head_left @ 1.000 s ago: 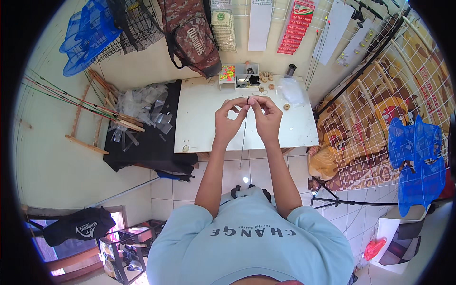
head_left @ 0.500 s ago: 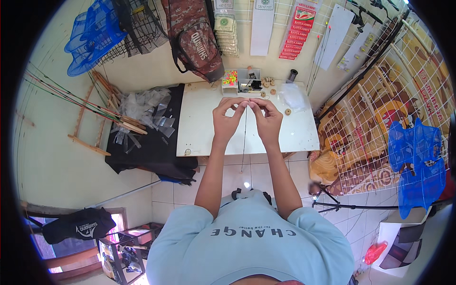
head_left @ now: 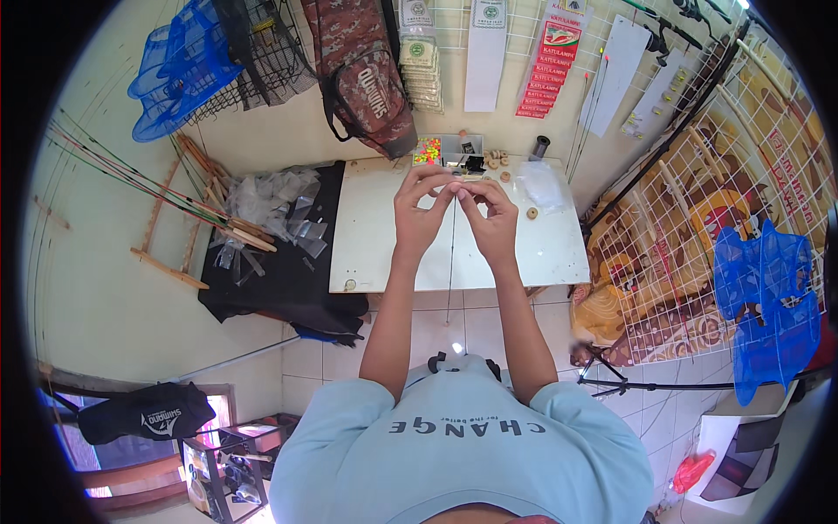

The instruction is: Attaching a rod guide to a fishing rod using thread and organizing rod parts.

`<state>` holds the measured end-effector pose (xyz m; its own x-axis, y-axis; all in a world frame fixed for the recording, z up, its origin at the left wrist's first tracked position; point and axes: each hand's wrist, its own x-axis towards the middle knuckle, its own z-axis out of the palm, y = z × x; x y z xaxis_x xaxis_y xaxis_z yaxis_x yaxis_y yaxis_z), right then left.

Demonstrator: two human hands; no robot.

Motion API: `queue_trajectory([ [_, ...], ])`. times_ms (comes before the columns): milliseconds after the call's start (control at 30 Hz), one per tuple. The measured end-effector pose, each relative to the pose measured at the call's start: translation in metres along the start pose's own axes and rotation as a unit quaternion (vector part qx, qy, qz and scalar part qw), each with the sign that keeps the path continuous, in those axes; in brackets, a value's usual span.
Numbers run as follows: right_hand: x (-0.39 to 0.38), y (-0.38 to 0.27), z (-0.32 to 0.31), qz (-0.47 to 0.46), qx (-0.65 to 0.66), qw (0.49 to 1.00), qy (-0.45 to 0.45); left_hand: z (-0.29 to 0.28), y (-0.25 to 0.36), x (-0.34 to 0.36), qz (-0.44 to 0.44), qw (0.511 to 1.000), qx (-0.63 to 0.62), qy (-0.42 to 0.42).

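Note:
Over the white table (head_left: 384,253), my left hand (head_left: 419,214) and my right hand (head_left: 491,223) meet fingertip to fingertip. Both hands are closed in a pinch. A thin dark strand (head_left: 451,253), like a fishing line or a very slim rod, hangs almost straight down from between them past the table's near edge. Its upper end is hidden by my fingers, and any small part held there is too small to make out.
Behind my hands stands a small tray (head_left: 451,145) with bright beads. Cork-coloured rings (head_left: 532,213), a dark spool (head_left: 540,147) and a clear plastic bag (head_left: 543,185) lie to the right. Plastic packets (head_left: 275,196) cover a black cloth (head_left: 262,293) at left, beside thin rods (head_left: 175,203).
The fingers of my left hand have lifted and spread slightly, while the fingertips stay together. The whole view has shifted a little, so the table appears slightly lower.

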<state>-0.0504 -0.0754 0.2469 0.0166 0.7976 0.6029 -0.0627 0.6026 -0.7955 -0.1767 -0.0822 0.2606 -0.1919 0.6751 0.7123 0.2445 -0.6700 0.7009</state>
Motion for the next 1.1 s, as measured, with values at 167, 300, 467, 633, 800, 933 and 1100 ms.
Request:
queue_trajectory([
  [167,0.009,0.001,0.002,0.033,0.049,0.998,0.023,0.002,0.0,-0.006,-0.128,0.99,-0.064,-0.017],
  [300,0.016,-0.001,0.001,0.02,0.037,0.999,0.009,0.0,-0.016,-0.013,-0.114,0.992,-0.03,-0.036],
  [467,0.011,0.007,-0.004,0.012,0.012,1.0,0.01,0.0,-0.022,-0.009,-0.045,0.999,-0.008,-0.013],
  [633,-0.011,0.022,-0.01,0.055,-0.018,0.998,-0.025,-0.001,-0.025,-0.019,-0.114,0.993,-0.014,-0.004],
  [800,-0.03,0.038,-0.012,0.118,0.002,0.993,-0.024,0.001,-0.03,-0.031,-0.095,0.995,0.017,-0.027],
  [933,-0.039,0.044,-0.012,0.152,0.034,0.988,-0.014,-0.002,-0.033,-0.042,-0.123,0.99,0.032,-0.054],
  [1100,-0.051,0.047,-0.01,0.167,0.02,0.986,-0.022,-0.006,-0.037,-0.049,-0.15,0.988,0.011,-0.033],
])
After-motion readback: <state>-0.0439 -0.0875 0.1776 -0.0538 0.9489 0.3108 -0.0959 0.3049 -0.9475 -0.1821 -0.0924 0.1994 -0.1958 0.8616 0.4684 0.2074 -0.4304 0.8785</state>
